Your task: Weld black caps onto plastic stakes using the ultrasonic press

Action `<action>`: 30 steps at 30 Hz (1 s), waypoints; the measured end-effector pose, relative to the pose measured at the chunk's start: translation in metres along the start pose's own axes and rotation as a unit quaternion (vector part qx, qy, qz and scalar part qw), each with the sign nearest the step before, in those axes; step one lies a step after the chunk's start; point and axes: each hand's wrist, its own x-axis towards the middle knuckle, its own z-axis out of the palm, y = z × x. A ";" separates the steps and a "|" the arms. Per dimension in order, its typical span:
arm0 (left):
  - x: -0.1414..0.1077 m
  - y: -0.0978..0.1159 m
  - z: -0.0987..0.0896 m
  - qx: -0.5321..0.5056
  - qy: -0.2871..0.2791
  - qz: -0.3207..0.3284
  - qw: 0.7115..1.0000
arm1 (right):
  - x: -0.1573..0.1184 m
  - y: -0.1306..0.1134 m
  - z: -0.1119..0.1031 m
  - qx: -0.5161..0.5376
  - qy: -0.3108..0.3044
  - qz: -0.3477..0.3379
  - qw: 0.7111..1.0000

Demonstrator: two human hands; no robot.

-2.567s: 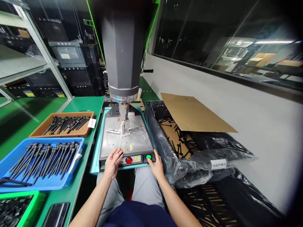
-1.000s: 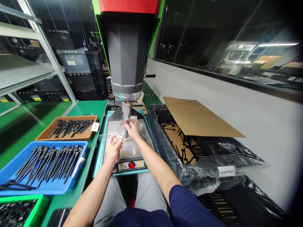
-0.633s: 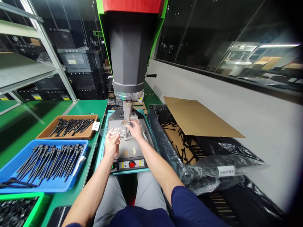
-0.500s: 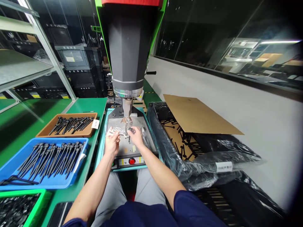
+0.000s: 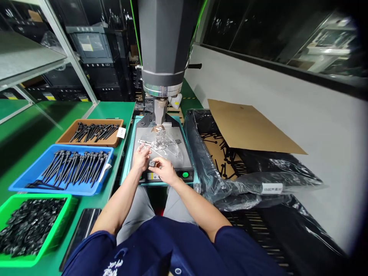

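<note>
My right hand (image 5: 163,170) pinches a small dark round part (image 5: 152,163) over the front of the machine's grey plate (image 5: 184,153). Just left of it, my left hand (image 5: 141,157) is closed at the near edge of a clear plastic bag (image 5: 172,147); what its fingers hold is too small to make out. The bag lies spread on the plate with small metallic pieces inside or beneath it. Directly above stands the machine's metal tip (image 5: 160,111), under the large grey machine head (image 5: 163,50).
To the left are a brown tray (image 5: 83,143) and a blue tray (image 5: 86,191) of black rods, and a green bin (image 5: 67,214) of small black parts. A plastic-lined box (image 5: 198,153) with a cardboard sheet (image 5: 253,126) stands at the right. A green button (image 5: 185,174) is on the machine front.
Both hands have come nearer to my body, and the bag now lies spread on the plate. A round part shows in my right fingers. The camera view has tilted down.
</note>
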 end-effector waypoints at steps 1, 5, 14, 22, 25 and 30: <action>-0.001 -0.001 -0.003 0.004 -0.002 -0.020 1.000 | 0.000 -0.005 -0.001 -0.021 0.023 -0.027 0.999; -0.008 -0.008 -0.019 0.021 -0.026 -0.066 0.997 | 0.003 -0.017 -0.006 -0.060 0.067 -0.083 0.993; -0.027 -0.012 -0.037 0.062 -0.032 -0.110 0.991 | 0.004 -0.009 -0.002 -0.046 0.085 -0.099 0.990; -0.059 -0.006 -0.042 0.164 -0.049 0.029 0.985 | 0.001 -0.007 0.004 0.020 0.082 -0.046 0.995; -0.081 -0.002 -0.044 0.249 -0.130 0.079 0.957 | 0.001 -0.006 0.011 0.140 0.083 0.027 0.986; -0.133 0.000 -0.061 0.391 -0.127 0.079 0.908 | -0.009 -0.011 0.028 0.235 0.081 0.122 0.961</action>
